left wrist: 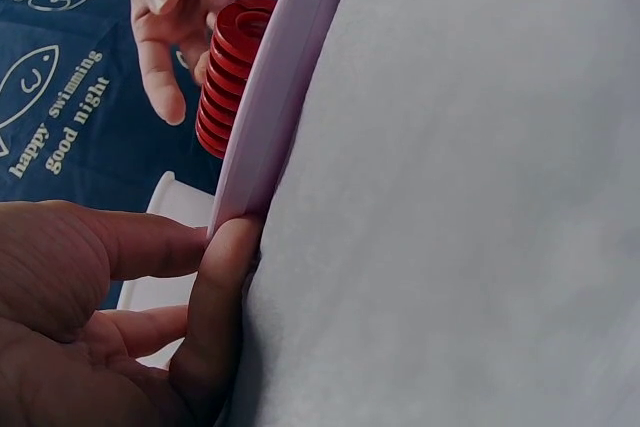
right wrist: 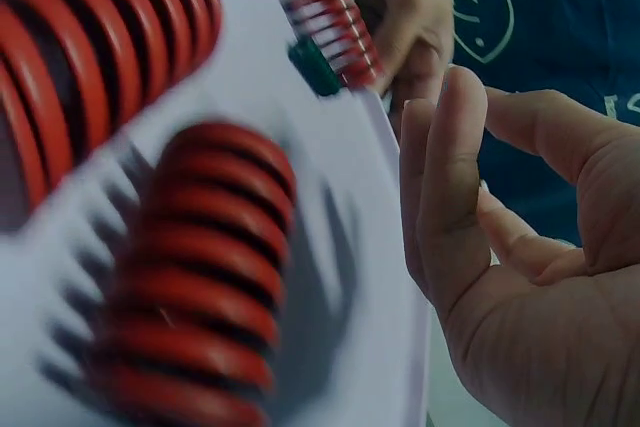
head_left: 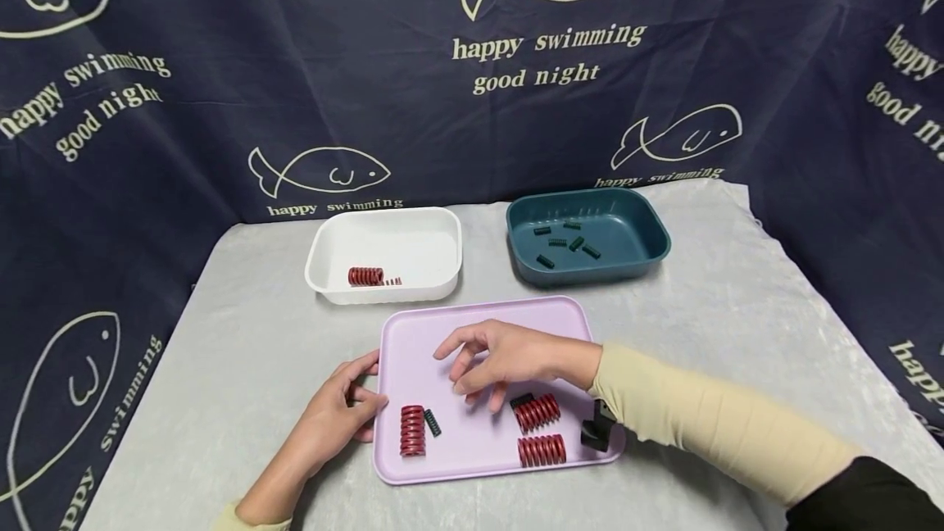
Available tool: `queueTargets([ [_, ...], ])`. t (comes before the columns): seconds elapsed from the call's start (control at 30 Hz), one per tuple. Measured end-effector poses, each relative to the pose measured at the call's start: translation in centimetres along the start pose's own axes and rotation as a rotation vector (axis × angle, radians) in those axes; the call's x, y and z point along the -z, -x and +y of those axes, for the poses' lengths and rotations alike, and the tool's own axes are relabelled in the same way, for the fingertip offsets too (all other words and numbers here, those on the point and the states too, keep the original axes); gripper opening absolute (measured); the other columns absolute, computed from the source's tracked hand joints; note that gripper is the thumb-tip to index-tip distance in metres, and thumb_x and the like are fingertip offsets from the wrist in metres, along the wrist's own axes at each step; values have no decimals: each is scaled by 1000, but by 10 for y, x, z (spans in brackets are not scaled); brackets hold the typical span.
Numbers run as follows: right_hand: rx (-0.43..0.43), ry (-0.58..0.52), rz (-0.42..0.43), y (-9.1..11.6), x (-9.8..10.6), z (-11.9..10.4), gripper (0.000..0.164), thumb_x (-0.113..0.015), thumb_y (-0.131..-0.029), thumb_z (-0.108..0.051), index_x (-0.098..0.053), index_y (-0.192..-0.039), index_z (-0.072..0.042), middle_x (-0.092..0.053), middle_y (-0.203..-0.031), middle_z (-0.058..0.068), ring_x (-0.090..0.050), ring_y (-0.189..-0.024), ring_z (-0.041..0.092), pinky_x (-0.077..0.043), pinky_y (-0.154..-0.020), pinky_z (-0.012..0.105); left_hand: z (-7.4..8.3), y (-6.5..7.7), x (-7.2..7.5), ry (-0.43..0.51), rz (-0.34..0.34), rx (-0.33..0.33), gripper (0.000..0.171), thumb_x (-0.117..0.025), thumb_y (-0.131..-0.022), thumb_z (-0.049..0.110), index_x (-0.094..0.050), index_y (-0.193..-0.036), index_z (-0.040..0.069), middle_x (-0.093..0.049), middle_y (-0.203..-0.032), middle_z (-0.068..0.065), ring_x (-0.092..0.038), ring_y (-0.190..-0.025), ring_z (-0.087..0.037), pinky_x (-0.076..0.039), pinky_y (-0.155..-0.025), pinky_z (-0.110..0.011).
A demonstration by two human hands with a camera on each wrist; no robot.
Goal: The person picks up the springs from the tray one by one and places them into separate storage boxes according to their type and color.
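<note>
My left hand pinches the left rim of a lilac tray between thumb and fingers. The left wrist view shows this pinch on the tray edge up close. Above the middle of the tray hovers my right hand, its fingers loosely bent and holding nothing. On the tray lie a red coil spring at the left with a small dark green spring beside it. Toward the right lie a red spring, another red spring, and a dark green spring, partly hidden.
A white bin behind the tray holds a red spring and some small red pieces. To its right, a teal bin contains several small dark green springs. A grey cloth covers the table; a printed navy curtain hangs behind.
</note>
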State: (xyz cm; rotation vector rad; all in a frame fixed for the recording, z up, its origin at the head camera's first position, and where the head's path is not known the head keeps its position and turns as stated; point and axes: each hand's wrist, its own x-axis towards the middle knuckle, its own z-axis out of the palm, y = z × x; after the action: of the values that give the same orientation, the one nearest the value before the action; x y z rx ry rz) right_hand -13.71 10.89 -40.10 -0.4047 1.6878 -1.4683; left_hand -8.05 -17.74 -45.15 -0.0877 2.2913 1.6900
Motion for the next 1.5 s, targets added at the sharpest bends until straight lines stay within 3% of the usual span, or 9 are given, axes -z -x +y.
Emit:
queueTargets([
  [0.17,3,-33,-9,-1,-17,8,53,-74,-88,5,-57,-138,-2,-63,-112,19,-74,-80,31,-61,-47,32,0,-2,-1,12,-2,-1,65,-70,-91,-9,-51,-151,8,-49,-135,-15,-66,-90,-22,-63,-53,-39],
  [0.5,27,44,111,-9,-45,18,54,-78,-80,10,-61,-129,-5,-58,-107,17,-70,-69,25,-57,-40,34,-2,-4,-2,16,-11,-23,66,-70,-91,-9,-50,-152,8,-49,-135,-15,-66,-92,-23,-63,-53,-38],
  [0.83,55,280,225,-18,-61,23,55,-81,-77,9,-60,-124,-11,-58,-98,7,-57,-42,18,-57,-38,39,0,-1,-1,21,-11,-18,67,-70,-91,-8,-49,-152,9,-49,-136,-14,-65,-93,-22,-63,-54,-38],
  [1.13,80,420,259,-19,-62,23,55,-72,-73,13,-58,-121,-10,-57,-94,5,-56,-37,14,-56,-36,37,0,1,-1,19,-6,-6,67,-70,-91,-9,-50,-152,10,-48,-136,-14,-65,-92,-22,-63,-53,-38],
  [1.5,128,630,297,-12,-47,22,29,-74,-70,9,-69,-91,-11,-58,-85,1,-53,-47,5,-54,-44,23,0,1,-2,22,-1,-1,67,-70,-90,-9,-50,-152,9,-49,-136,-15,-65,-92,-22,-63,-53,-39],
])
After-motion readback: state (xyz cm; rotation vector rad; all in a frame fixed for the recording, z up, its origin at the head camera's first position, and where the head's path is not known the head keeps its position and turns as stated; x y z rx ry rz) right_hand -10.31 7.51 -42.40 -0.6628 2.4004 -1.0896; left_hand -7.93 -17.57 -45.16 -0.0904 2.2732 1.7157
